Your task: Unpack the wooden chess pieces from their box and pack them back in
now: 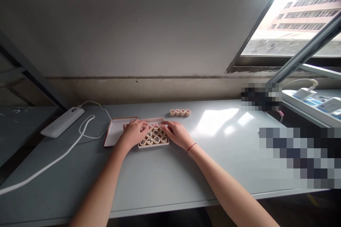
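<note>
Your forearms (218, 172) reach to the white box (153, 146), left hand (133, 132) bent over its left side, right hand (179, 134) at its right rim, fingers loosely curled; whether either grips a piece, I cannot tell. You have xiangqi pieces (156, 139) in rows inside it, four more (177, 112) behind and right, the lid (115, 131) left.

The left hand (134, 130) partly hides the white box (153, 146); the left edge cuts the thick white cable (26, 181); a pixelated patch (306, 159) obscures the right side.
</note>
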The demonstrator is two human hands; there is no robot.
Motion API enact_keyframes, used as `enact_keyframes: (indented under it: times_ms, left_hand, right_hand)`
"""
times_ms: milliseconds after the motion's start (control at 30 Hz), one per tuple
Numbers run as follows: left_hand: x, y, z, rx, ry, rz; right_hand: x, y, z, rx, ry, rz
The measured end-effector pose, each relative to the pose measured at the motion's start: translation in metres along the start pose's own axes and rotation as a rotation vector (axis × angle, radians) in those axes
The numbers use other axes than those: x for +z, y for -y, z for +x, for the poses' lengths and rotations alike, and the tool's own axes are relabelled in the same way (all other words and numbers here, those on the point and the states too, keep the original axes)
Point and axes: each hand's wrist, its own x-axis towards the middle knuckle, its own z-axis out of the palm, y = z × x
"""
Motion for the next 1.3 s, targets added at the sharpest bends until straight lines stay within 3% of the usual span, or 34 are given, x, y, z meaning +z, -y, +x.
enact_keyframes:
  times_ms: [200,333,400,567,667,767,900,1100,1200,1300]
  left_hand:
    - [-0.013,0.003,0.001,-0.007,0.019,-0.098]
    - [-0.013,-0.001,0.002,-0.011,-0.174,-0.261]
    - [-0.009,-0.009,0.001,-0.008,-0.202,-0.427]
    - [0.01,-0.03,-0.004,0.028,-0.025,-0.856]
    - [0.018,-0.036,-0.006,0.004,-0.019,-0.985]
    - [0.018,-0.038,-0.007,-0.032,-0.126,-0.937]
    - [0.014,-0.037,-0.006,-0.057,-0.233,-0.942]
    - [0.018,-0.033,-0.004,-0.025,-0.268,-0.842]
    - [0.021,-0.035,-0.006,0.012,-0.279,-0.708]
    - [0.022,-0.038,-0.01,0.141,-0.284,-0.517]
  right_hand:
    - [-0.003,-0.001,-0.002,0.022,-0.013,0.053]
    - [-0.005,0.003,-0.003,-0.067,-0.161,0.008]
    - [-0.004,0.009,-0.003,-0.149,-0.239,0.032]
    - [-0.001,0.024,-0.005,-0.252,-0.309,0.096]
    - [0.0,0.025,-0.005,-0.251,-0.31,0.056]
    - [-0.003,0.018,-0.004,-0.187,-0.319,0.052]
    - [-0.01,0.001,-0.001,0.043,-0.331,0.025]
    - [-0.013,-0.021,0.002,0.315,-0.081,-0.17]
    - [-0.012,-0.017,0.0,0.256,-0.123,-0.168]
    - [-0.012,-0.002,-0.003,0.062,-0.19,-0.008]
